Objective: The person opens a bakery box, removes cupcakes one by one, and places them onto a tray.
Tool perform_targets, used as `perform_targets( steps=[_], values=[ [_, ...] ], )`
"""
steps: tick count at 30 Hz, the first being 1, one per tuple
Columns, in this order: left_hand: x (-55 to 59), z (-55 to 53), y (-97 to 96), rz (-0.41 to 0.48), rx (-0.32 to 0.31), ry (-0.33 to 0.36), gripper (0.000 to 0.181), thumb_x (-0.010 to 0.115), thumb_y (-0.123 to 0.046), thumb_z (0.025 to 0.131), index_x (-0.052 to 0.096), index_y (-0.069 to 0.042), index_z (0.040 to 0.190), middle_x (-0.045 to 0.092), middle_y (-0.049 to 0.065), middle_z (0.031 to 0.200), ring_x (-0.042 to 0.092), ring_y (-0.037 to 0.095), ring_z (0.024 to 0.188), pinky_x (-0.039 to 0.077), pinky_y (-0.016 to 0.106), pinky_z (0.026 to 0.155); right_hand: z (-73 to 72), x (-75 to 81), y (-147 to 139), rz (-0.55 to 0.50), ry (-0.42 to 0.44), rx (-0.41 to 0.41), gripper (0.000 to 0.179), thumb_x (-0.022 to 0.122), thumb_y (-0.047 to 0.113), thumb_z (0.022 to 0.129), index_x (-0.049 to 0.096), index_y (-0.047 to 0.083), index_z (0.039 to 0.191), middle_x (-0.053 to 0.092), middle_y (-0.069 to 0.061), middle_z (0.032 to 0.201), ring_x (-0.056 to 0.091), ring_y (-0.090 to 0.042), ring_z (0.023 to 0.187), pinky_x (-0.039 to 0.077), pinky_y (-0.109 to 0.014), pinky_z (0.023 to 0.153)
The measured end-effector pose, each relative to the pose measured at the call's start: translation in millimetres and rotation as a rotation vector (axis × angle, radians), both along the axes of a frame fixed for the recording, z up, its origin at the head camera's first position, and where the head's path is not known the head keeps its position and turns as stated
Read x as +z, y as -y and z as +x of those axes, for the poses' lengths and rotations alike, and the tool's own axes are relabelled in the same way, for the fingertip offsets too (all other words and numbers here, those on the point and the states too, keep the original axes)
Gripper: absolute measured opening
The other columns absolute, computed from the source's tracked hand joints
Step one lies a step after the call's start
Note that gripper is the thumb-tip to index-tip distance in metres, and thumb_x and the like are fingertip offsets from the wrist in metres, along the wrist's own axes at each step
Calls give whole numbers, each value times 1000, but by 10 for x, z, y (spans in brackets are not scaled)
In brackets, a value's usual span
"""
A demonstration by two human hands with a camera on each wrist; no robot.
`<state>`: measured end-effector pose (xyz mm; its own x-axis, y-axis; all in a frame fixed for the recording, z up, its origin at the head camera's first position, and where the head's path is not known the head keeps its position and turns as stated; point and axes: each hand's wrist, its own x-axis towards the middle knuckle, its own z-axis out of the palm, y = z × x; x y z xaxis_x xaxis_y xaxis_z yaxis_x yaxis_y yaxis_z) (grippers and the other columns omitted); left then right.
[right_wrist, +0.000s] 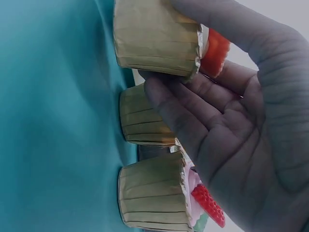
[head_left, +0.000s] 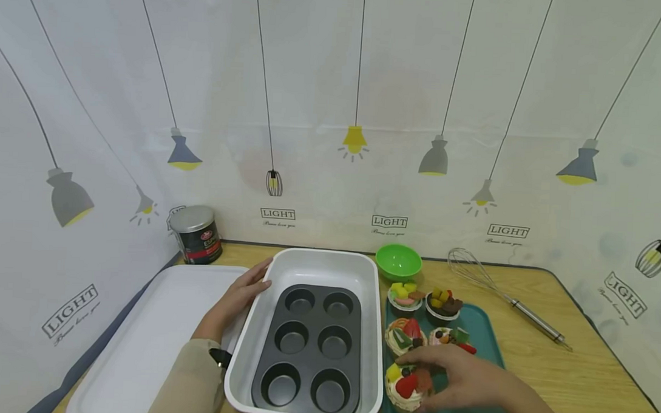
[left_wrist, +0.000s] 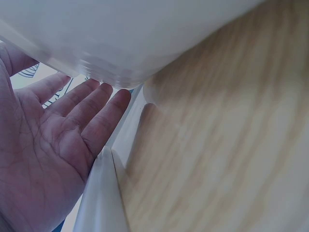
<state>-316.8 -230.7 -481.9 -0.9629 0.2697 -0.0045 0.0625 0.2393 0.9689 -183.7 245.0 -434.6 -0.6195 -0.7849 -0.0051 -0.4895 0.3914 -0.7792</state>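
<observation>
My right hand (head_left: 461, 378) holds the nearest cupcake (head_left: 405, 388), thumb on one side and fingers on the other. This cupcake has cream, a red strawberry and yellow fruit pieces; the right wrist view shows its tan paper cup (right_wrist: 157, 38). Several other fruit-topped cupcakes stand behind it on the teal tray (head_left: 482, 324). My left hand (head_left: 242, 297) is at the left side of a deep white baking pan (head_left: 323, 264). Seen from the left wrist, its fingers (left_wrist: 91, 108) extend fairly straight against the pan's outer wall. Inside the pan lies a dark muffin tin (head_left: 312, 352) with bare cups.
A flat white tray (head_left: 140, 346) lies at the left, partly behind my left forearm. Behind it stands a dark can (head_left: 198, 235) with a grey lid. A green bowl (head_left: 398, 262) sits behind the cupcakes, and a wire whisk (head_left: 507, 298) lies at the right.
</observation>
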Motion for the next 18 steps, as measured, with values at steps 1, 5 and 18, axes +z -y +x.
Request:
perform_targets(
  steps=[1,5,18],
  values=[
    [1,1,0,1,0,1,65,56,-26,103,26,-21,161,30,14,162,33,38,146,33,57,113,-3,-9,0,4,9,4,54,78,31,89,58,22,139,62,3,133,61,-9,112,52,-28,90],
    [0,-9,-3,2,0,6,65,55,-26,104,25,-21,161,29,14,163,33,39,146,32,57,113,-15,-33,-4,8,25,8,54,78,31,89,58,23,139,62,3,132,62,-9,112,52,-28,90],
    [0,13,-1,-11,3,-2,65,56,-27,103,27,-23,161,30,11,163,32,37,147,31,57,114,-4,-39,7,-20,62,44,56,79,29,89,58,17,139,65,4,130,64,-10,111,53,-29,91]
  ],
)
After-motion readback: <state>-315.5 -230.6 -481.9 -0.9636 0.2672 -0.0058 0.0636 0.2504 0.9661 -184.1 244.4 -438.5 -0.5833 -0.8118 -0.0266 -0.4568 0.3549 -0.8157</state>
